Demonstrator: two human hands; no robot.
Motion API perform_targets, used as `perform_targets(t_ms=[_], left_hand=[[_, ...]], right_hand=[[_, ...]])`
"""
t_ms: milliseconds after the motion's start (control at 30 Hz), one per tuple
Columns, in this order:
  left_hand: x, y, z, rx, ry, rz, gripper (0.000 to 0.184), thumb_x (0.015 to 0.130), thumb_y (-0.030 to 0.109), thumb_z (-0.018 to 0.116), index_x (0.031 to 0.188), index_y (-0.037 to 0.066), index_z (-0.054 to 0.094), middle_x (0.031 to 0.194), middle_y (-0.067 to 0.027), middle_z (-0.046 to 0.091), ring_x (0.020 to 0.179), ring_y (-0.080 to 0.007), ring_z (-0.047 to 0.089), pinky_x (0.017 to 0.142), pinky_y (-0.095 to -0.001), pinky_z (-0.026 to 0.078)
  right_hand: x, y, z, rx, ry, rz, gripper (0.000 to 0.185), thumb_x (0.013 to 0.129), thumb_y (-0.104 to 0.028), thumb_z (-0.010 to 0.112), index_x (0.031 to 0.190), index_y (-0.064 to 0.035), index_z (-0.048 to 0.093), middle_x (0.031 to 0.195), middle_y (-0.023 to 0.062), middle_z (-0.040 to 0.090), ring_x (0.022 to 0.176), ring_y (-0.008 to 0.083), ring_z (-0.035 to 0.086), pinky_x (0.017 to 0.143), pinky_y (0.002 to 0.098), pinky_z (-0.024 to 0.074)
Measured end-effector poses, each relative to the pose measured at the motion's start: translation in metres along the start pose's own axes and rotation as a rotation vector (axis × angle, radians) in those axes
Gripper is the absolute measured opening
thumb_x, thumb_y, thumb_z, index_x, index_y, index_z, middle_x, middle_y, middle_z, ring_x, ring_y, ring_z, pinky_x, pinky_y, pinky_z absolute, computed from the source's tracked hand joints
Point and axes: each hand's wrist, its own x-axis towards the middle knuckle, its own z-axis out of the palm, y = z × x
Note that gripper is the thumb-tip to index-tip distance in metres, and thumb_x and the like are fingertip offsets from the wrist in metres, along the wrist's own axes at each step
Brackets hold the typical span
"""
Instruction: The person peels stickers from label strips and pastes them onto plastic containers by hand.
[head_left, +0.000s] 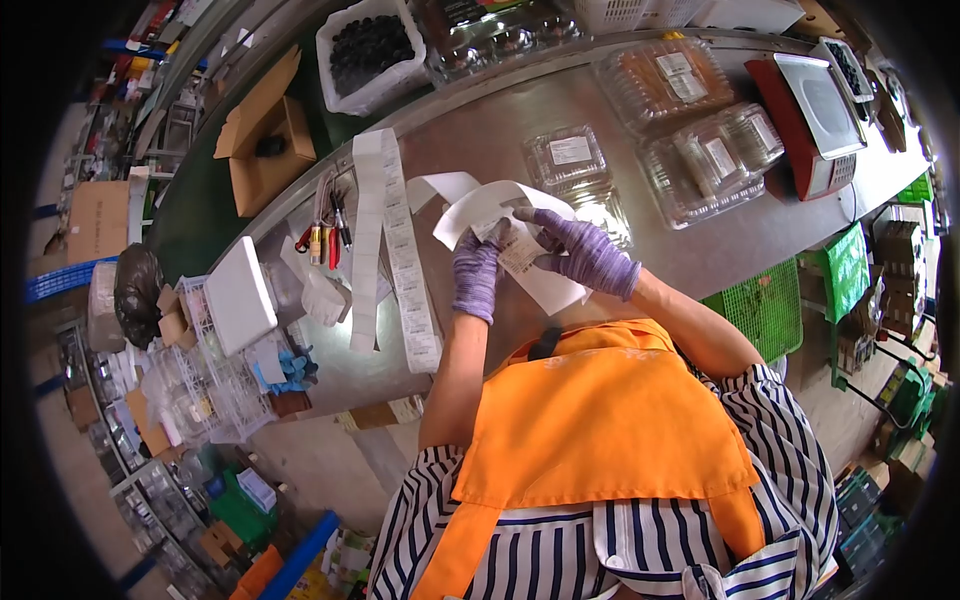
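Note:
My left hand (478, 272), in a purple knitted glove, pinches a white strip of printed labels (519, 249) at its left edge. My right hand (590, 256), gloved the same way, has its fingers closed on the right side of that strip. A loop of the backing paper curls up behind the hands, and the lower end hangs towards the orange apron. Whether a label is lifted off its backing cannot be made out. Beside my left hand, two more long label strips (404, 255) lie across the steel table (470, 130).
Clear plastic boxes (568, 152) with labels stand beyond my hands, more (668, 85) further right. A red scale (808, 120) is at the right. Pens (335, 225), a white lid (240, 295) and an open carton (265, 155) lie left. A tub of dark fruit (370, 55) stands behind.

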Motion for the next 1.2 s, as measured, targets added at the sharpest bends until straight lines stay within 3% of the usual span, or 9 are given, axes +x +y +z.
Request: perform_targets(t_ms=[67,100,433,533,600,733,900,1067,1200], left_hand=[[-0.003,0.0,0.004,0.202,-0.013,0.064,0.025,0.078,0.018,0.066,0.098,0.003,0.061,0.087,-0.0037,0.063,0.074,-0.0098,0.055,0.064,-0.0249,0.046],[-0.003,-0.004,0.006,0.188,-0.02,0.12,0.023,0.077,0.022,0.068,0.092,0.006,0.062,0.065,0.0025,0.057,0.045,-0.004,0.041,0.041,-0.0192,0.03],[0.013,-0.027,0.004,-0.031,0.064,0.018,0.026,0.077,0.015,0.067,0.099,0.005,0.057,0.086,-0.0052,0.062,0.073,-0.0129,0.06,0.059,-0.0234,0.045],[0.011,-0.009,-0.006,-0.122,0.304,0.055,0.025,0.078,0.021,0.065,0.094,0.003,0.058,0.088,-0.0062,0.062,0.071,-0.0116,0.059,0.057,-0.0249,0.046],[0.026,-0.017,-0.026,-0.321,-0.01,0.216,0.027,0.079,0.016,0.062,0.101,0.002,0.053,0.088,-0.0091,0.06,0.072,-0.0158,0.061,0.059,-0.027,0.053],[0.027,-0.036,-0.001,-0.3,-0.517,-0.111,0.031,0.076,0.013,0.063,0.102,0.0,0.054,0.091,-0.0087,0.059,0.077,-0.0152,0.059,0.068,-0.0283,0.052],[0.023,-0.047,0.032,0.527,-0.306,0.151,0.029,0.077,0.013,0.061,0.1,-0.002,0.054,0.093,-0.0094,0.061,0.082,-0.0167,0.057,0.073,-0.0286,0.046],[0.048,-0.083,-0.016,0.211,-0.079,0.116,0.034,0.073,-0.005,0.042,0.106,0.002,0.047,0.088,-0.0078,0.06,0.066,-0.0142,0.055,0.057,-0.0255,0.046],[0.023,-0.077,0.011,0.073,-0.17,0.0,0.037,0.074,-0.008,0.039,0.108,0.004,0.048,0.094,-0.0053,0.057,0.066,-0.0135,0.055,0.058,-0.023,0.05]], right_hand=[[0.0,0.005,0.002,-0.016,0.085,-0.024,0.043,0.072,-0.004,0.061,0.113,-0.0125,0.053,0.075,0.0078,0.058,0.069,0.0211,0.058,0.066,0.0318,0.0468],[0.0,0.011,0.003,-0.024,0.113,-0.054,0.04,0.072,-0.002,0.061,0.11,-0.0114,0.055,0.077,0.007,0.058,0.071,0.0191,0.057,0.067,0.0311,0.0465],[-0.008,0.002,-0.012,-0.305,0.248,-0.528,0.013,0.071,-0.013,0.066,0.084,-0.0102,0.064,0.085,0.0066,0.058,0.079,0.0244,0.054,0.07,0.0318,0.0455],[-0.023,0.021,-0.032,0.116,0.406,-0.299,0.016,0.074,-0.012,0.066,0.087,-0.0052,0.063,0.085,0.0037,0.06,0.073,0.0148,0.055,0.065,0.0266,0.0448],[-0.025,0.033,-0.052,0.623,0.646,0.01,0.016,0.078,-0.016,0.064,0.089,-0.0043,0.062,0.08,0.0002,0.06,0.069,0.0083,0.052,0.062,0.0223,0.043],[-0.03,0.074,-0.077,0.495,0.571,0.317,0.015,0.077,-0.01,0.064,0.089,-0.0021,0.062,0.078,0.0008,0.061,0.07,0.0078,0.053,0.063,0.0208,0.0429],[-0.025,0.087,-0.051,0.133,0.446,0.403,0.028,0.07,-0.013,0.071,0.093,-0.0006,0.06,0.079,0.0061,0.062,0.073,0.0113,0.055,0.068,0.0264,0.0457],[-0.02,0.106,-0.027,-0.081,0.464,0.378,0.033,0.065,-0.017,0.074,0.09,-0.0016,0.058,0.079,0.0115,0.062,0.068,0.0232,0.059,0.065,0.0307,0.0469],[-0.017,0.096,-0.021,-0.558,0.353,0.341,0.046,0.063,-0.022,0.073,0.101,-0.0057,0.053,0.098,0.0142,0.056,0.089,0.0308,0.055,0.077,0.0378,0.0446]])
